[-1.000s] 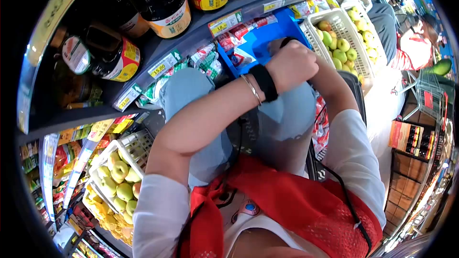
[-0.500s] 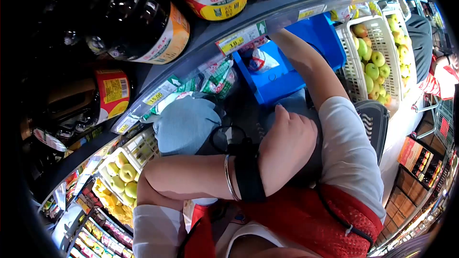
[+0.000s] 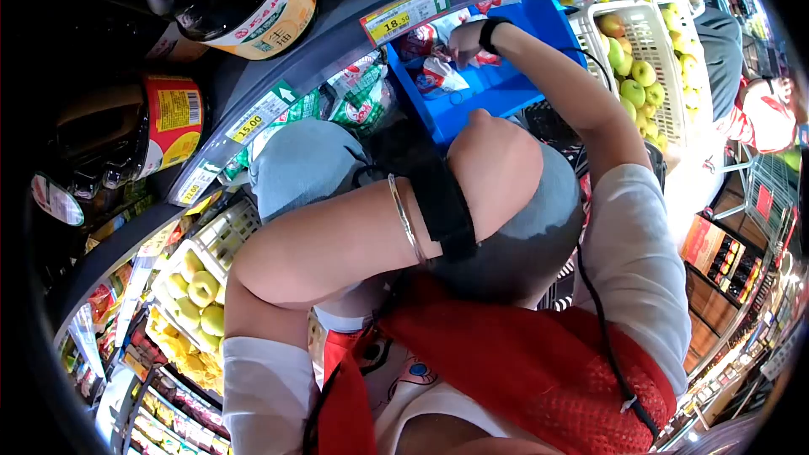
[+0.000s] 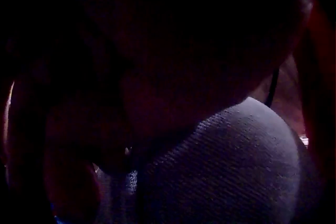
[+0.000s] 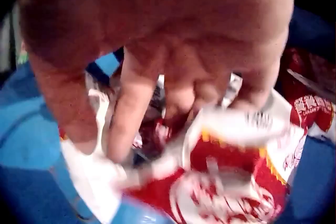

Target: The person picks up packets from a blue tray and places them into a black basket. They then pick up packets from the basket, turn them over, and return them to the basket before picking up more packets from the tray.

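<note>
My right hand is down inside a blue bin. In the right wrist view its thumb and curled fingers pinch the white edge of a red-and-white plastic packet. A similar packet lies in the bin just below the hand in the head view. My left hand, with a black band and a silver bangle at the wrist, rests idle over my knee. Its fingers are mostly hidden in the head view and only dim shapes beside the knee in the left wrist view.
A shelf edge with price tags runs above the bin, with large dark sauce bottles on it. Green-and-white packets lie left of the bin. Baskets of green apples stand right and lower left. Another person is at far right.
My right hand, first hidden behind the left, then under the shelf edge, now shows over the packets in the bin. My left hand has drawn back from the right arm and lies over the knee.
</note>
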The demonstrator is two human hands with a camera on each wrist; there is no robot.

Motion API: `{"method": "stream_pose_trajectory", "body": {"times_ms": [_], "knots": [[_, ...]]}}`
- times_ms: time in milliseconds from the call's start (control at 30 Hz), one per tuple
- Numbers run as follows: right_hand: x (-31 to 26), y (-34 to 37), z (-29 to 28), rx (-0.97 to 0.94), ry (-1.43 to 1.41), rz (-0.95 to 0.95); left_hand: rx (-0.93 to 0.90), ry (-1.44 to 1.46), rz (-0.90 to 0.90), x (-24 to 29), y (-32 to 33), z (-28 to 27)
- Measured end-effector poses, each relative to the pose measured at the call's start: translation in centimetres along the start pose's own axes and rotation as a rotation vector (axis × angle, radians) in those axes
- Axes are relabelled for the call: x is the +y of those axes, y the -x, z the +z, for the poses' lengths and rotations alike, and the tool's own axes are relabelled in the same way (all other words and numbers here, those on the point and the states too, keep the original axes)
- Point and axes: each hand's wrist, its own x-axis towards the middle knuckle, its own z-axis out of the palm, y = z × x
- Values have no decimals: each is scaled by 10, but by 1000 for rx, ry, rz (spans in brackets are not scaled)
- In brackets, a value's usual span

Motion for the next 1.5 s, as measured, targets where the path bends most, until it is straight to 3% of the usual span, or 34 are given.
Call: {"method": "stream_pose_trajectory", "body": {"times_ms": [33, 100, 133, 200, 267, 433, 667, 767, 833, 900, 967, 1067, 1133, 1233, 1300, 1367, 1433, 1500], "knots": [[1, 3, 1, -52, -125, -28, 8, -1, 6, 0, 2, 1], [17, 30, -8, 126, -685, 207, 22, -2, 11, 0, 4, 2], [57, 10, 5, 447, -546, 49, 14, -24, 14, 1, 4, 3], [83, 14, -4, 687, -362, 220, 14, -48, 9, 2, 2, 2], [103, 8, -10, 779, -228, 389, -59, -63, 1, 3, -1, 0], [119, -29, 3, 759, -27, 602, -81, -55, -53, -2, -2, 2], [115, -17, 15, 801, 56, 609, -136, -73, -40, -3, -6, 9], [100, -4, 26, 842, 10, 512, -83, -40, 46, -6, -6, 10], [99, -8, 45, 859, -271, 376, -67, -13, 64, -8, -7, 12], [101, -2, 56, 780, -234, 251, -85, -11, 63, -8, -6, 13], [76, 29, 45, 666, -282, 361, -38, -7, 96, -11, -5, 19], [67, 59, 53, 726, -391, 350, -82, -18, 145, -16, -5, 20], [48, 91, 57, 967, -347, 289, -72, -22, 141, -15, -4, 19], [-5, 167, 54, 991, -705, 486, -39, -2, 138, -15, 3, 22], [-40, 231, 60, 1072, -641, 504, -113, -50, 115, -10, 5, 16], [-83, 298, 76, 1222, -797, 497, -92, -39, 143, -11, 8, 17], [-134, 361, 89, 1273, -943, 725, -150, -32, 152, -9, 9, 12], [-156, 410, 130, 1423, -815, 688, -192, -44, 170, -11, 7, 12]]}}
